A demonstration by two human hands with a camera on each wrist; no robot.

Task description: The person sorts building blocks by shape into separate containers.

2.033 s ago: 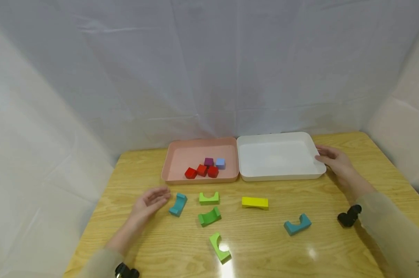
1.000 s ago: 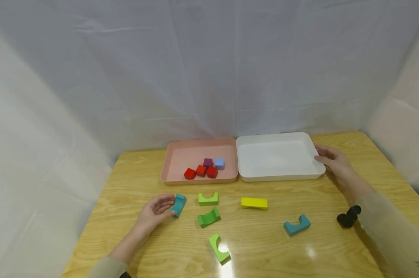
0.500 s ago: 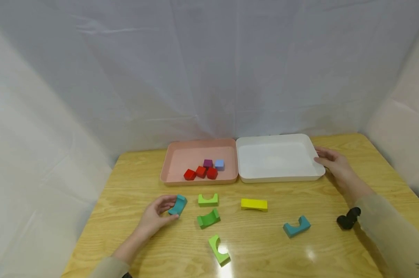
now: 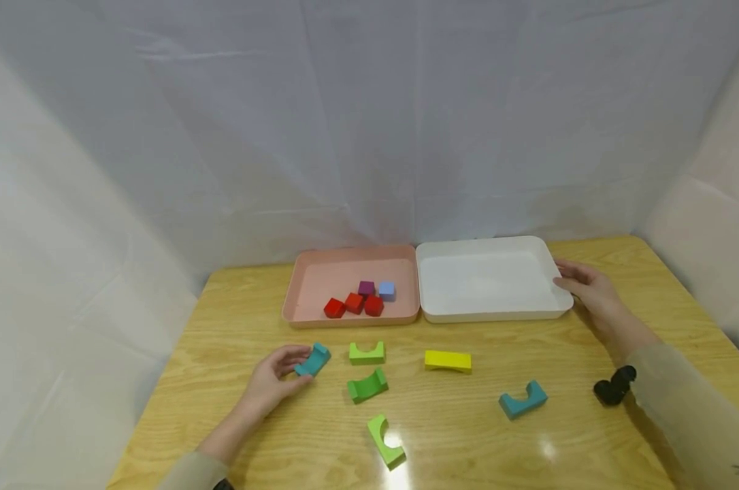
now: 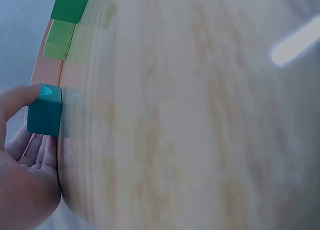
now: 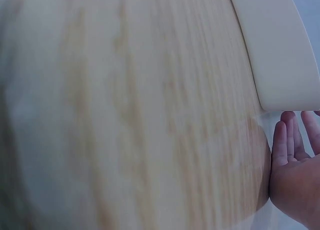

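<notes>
Now left hand (image 4: 275,373) pinches teal block (image 4: 312,361), earlier untouched; right hand (image 4: 584,284), fingers relaxed, unmoved at white tray (image 4: 486,313).

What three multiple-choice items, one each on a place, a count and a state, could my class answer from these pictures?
1. Where do the cubes lie?
A. in the pink tray
B. in the white tray
C. on the bare table

2. How many green arch blocks lie on the table?
A. one
B. three
C. five

3. What is the left hand doing?
A. resting flat on the table
B. pinching the teal arch block
C. lifting the yellow block

Answers:
1 A: the red, purple and blue cubes sit inside the pink tray.
2 B: three green arch blocks lie near the table's middle.
3 B: the left hand has thumb and fingers round the teal arch block; the right hand touches the white tray.
</notes>
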